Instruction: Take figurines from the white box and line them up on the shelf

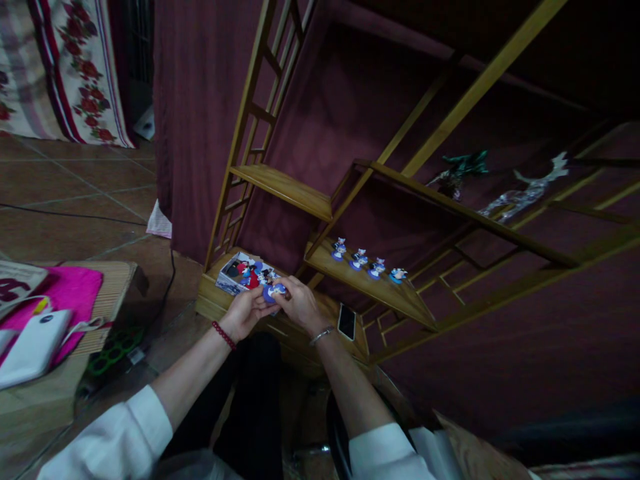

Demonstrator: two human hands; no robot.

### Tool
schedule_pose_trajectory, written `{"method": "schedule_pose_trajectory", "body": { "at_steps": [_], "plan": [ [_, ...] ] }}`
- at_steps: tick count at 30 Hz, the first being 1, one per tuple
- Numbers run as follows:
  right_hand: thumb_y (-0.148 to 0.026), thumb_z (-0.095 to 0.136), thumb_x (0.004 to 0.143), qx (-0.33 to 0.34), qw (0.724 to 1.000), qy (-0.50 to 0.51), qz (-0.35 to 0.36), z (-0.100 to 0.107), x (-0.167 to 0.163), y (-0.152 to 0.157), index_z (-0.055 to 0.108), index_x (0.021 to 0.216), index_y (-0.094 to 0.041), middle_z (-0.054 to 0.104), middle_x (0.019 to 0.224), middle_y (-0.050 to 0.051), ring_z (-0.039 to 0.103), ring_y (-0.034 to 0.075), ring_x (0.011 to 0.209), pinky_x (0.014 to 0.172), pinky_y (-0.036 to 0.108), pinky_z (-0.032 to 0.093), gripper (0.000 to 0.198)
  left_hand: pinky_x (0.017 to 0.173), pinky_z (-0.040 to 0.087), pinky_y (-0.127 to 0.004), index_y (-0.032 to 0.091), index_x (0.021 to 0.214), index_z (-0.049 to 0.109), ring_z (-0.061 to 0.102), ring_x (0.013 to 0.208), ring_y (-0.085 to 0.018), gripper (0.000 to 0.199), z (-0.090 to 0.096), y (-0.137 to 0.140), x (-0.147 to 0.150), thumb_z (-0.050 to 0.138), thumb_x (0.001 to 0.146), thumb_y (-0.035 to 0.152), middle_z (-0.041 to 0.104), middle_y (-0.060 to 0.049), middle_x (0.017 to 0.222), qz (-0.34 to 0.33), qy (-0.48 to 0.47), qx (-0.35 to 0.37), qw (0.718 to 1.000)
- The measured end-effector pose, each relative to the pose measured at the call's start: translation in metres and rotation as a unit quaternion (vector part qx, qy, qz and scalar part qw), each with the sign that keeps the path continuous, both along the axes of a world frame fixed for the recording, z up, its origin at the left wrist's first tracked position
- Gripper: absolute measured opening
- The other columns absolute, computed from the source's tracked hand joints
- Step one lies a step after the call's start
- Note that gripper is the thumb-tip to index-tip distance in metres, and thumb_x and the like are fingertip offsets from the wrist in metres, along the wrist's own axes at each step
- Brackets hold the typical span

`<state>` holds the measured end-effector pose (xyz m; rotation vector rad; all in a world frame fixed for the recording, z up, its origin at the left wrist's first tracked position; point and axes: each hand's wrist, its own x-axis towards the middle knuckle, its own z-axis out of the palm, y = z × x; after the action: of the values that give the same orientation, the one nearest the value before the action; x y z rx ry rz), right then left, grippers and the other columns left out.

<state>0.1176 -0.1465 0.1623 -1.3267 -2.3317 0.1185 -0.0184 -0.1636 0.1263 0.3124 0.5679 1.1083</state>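
Note:
A small figurine [273,293] with a round purple base is held between my two hands, tilted over. My left hand [244,313], with a red bead bracelet at the wrist, has its fingertips on the figurine's near left side. From the right, my right hand [301,308] pinches it with thumb and fingers. Just beyond my hands, an open box [231,283] contains several colourful figurines [251,273] in red, black and blue. On the shelf [370,285] to the right, several similar figurines [359,259] stand upright in a row.
A dark-screened phone [347,322] lies on the lower cabinet top. Wooden uprights [239,140] and a higher shelf [285,189] frame the space. A glass deer [525,190] stands higher right. At left, a white device [37,348] lies beside pink cloth [85,293] on a cardboard box.

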Motion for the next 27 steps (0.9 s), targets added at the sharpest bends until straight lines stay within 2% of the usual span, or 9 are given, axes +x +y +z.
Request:
{"method": "schedule_pose_trajectory", "body": {
  "at_steps": [6, 10, 15, 19, 27],
  "plan": [
    [-0.021, 0.055, 0.071, -0.004, 0.996, 0.042, -0.081, -0.004, -0.009, -0.003, 0.060, 0.089, -0.022, 0.057, 0.082, 0.002, 0.052, 0.012, 0.064, 0.063, 0.023, 0.041, 0.019, 0.071, 0.049, -0.031, 0.010, 0.075, 0.057, 0.059, 0.055, -0.012, 0.017, 0.004, -0.003, 0.007, 0.043, 0.082, 0.014, 0.062, -0.005, 0.058, 0.042, 0.015, 0.003, 0.999],
    [-0.022, 0.055, 0.069, -0.008, 0.991, 0.071, -0.112, -0.012, -0.012, -0.002, 0.059, 0.087, -0.023, 0.057, 0.077, 0.001, 0.049, 0.012, 0.060, 0.059, 0.022, 0.040, 0.018, 0.066, 0.049, -0.029, 0.011, 0.075, 0.057, 0.060, 0.059, -0.013, 0.015, 0.003, -0.005, 0.010, 0.043, 0.081, 0.012, 0.065, -0.006, 0.065, 0.057, 0.023, -0.005, 0.998],
    [-0.023, 0.054, 0.069, 0.000, 0.988, 0.077, -0.135, -0.021, -0.015, -0.001, 0.059, 0.085, -0.022, 0.054, 0.074, 0.001, 0.049, 0.012, 0.061, 0.059, 0.023, 0.039, 0.017, 0.065, 0.048, -0.027, 0.012, 0.074, 0.057, 0.060, 0.059, -0.013, 0.014, -0.001, -0.006, 0.012, 0.045, 0.081, 0.012, 0.064, -0.005, 0.064, 0.073, 0.019, -0.006, 0.997],
    [-0.022, 0.054, 0.070, -0.005, 0.990, 0.082, -0.111, -0.020, -0.014, -0.001, 0.059, 0.087, -0.022, 0.053, 0.077, 0.001, 0.049, 0.012, 0.062, 0.060, 0.023, 0.040, 0.018, 0.065, 0.048, -0.028, 0.011, 0.075, 0.057, 0.061, 0.060, -0.014, 0.014, -0.003, -0.004, 0.012, 0.045, 0.081, 0.014, 0.065, -0.006, 0.065, 0.075, 0.024, -0.014, 0.997],
    [-0.021, 0.054, 0.074, -0.028, 0.999, 0.038, 0.018, -0.001, 0.000, -0.004, 0.058, 0.088, -0.022, 0.053, 0.082, 0.000, 0.050, 0.012, 0.073, 0.067, 0.021, 0.039, 0.015, 0.072, 0.050, -0.035, 0.009, 0.082, 0.057, 0.063, 0.070, -0.017, 0.016, -0.004, -0.006, 0.012, 0.041, 0.083, 0.014, 0.066, -0.011, 0.075, 0.043, 0.016, -0.023, 0.999]
  ]
}}
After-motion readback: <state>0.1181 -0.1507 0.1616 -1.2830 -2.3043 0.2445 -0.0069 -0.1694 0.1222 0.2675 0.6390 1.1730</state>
